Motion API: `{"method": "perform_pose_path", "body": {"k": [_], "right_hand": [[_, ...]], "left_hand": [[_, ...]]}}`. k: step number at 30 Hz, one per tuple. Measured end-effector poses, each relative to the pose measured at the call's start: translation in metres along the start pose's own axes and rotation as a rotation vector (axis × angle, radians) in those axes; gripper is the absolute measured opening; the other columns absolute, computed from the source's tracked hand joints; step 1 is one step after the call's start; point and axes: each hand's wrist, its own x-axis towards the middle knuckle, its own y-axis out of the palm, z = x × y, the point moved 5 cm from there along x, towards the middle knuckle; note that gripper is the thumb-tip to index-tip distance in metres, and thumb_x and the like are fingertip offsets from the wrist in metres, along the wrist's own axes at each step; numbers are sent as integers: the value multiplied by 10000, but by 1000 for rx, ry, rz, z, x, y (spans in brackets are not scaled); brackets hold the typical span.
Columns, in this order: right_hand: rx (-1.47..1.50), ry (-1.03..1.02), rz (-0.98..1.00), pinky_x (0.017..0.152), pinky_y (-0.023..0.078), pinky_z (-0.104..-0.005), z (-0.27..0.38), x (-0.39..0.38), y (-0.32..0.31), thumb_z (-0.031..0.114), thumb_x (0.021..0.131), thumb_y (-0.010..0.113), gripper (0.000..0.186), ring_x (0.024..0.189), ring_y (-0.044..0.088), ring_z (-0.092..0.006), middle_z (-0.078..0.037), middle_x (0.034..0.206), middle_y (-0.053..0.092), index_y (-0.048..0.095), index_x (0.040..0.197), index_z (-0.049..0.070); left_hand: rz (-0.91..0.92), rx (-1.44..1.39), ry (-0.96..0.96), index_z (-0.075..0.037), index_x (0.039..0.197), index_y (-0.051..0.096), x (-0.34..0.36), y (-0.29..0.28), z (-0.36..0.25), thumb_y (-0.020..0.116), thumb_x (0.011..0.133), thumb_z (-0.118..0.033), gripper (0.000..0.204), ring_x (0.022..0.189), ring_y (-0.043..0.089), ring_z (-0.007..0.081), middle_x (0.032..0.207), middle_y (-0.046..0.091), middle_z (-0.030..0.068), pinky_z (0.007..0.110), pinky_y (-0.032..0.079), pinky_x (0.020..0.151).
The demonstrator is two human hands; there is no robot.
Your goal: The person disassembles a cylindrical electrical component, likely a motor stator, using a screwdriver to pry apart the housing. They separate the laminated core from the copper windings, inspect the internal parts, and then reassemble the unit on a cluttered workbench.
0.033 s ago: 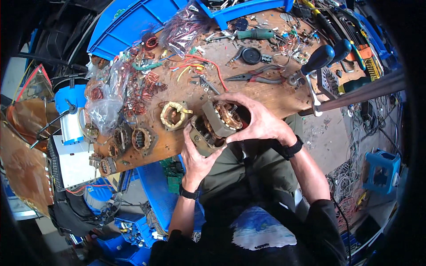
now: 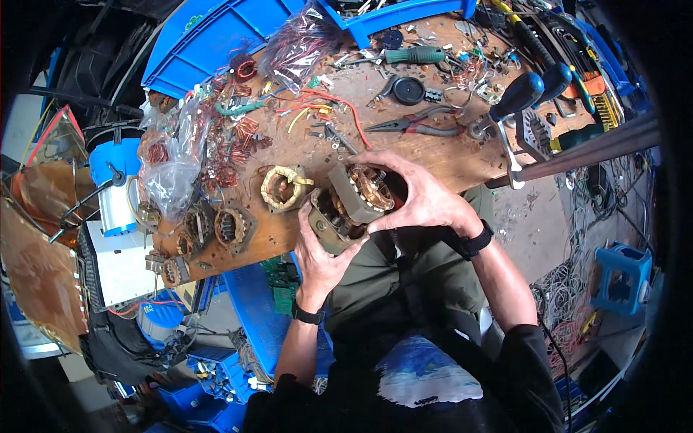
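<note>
My right hand [image 2: 429,202] is wrapped round a square metal motor stator [image 2: 350,195] with copper windings, tilted over a second squarish metal housing [image 2: 327,225]. My left hand [image 2: 325,260] grips that housing from below and the left, its fingers along the near side. Just left of them on the bench lies a cream ring-shaped winding [image 2: 277,186] on a metal core. Further left sit several more stators [image 2: 247,231]. Long-nose pliers [image 2: 397,124] lie behind my right hand.
The cluttered wooden bench [image 2: 256,252] holds bags of copper wire [image 2: 175,186], a green-handled screwdriver [image 2: 413,56] and blue trays [image 2: 195,50]. Blue-handled tools and a metal bar [image 2: 585,151] stand at the right. Blue bins [image 2: 224,375], tangled cables and a blue stool [image 2: 617,281] lie below.
</note>
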Motion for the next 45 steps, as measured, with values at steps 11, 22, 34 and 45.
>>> {"method": "perform_pose_path", "body": {"k": [11, 22, 34, 45], "right_hand": [[58, 1, -8, 1176, 443, -444, -1, -1, 0, 350, 667, 978, 1004, 1368, 576, -284, -134, 1470, 610, 526, 1520, 75], [57, -2, -5, 1186, 433, -444, 1, 0, 0, 347, 671, 977, 997, 1378, 570, -287, -137, 1482, 607, 530, 1517, 66], [54, -3, -9, 1187, 435, -449, -1, 0, 1, 373, 658, 984, 1026, 1374, 572, -290, -145, 1489, 598, 526, 1523, 66], [33, -5, -6, 1177, 447, -444, -2, 1, 1, 384, 655, 989, 1032, 1361, 584, -284, -141, 1482, 605, 527, 1523, 68]], "left_hand": [[-40, 17, 62, 24, 1606, 172, -2, 2, 1, 987, 720, -213, 1226, 1317, 596, 392, 1488, 529, 289, 486, 503, 1100], [-28, 10, 32, 40, 1604, 168, -2, 1, 2, 985, 731, -238, 1227, 1314, 600, 391, 1472, 541, 292, 486, 502, 1100], [-5, 18, -1, 44, 1603, 180, 1, 0, -2, 985, 730, -253, 1225, 1307, 606, 387, 1479, 536, 287, 480, 507, 1092], [-35, 37, 24, 41, 1588, 213, -2, 0, 1, 993, 704, -255, 1215, 1288, 616, 412, 1468, 542, 288, 486, 515, 1078]]}}
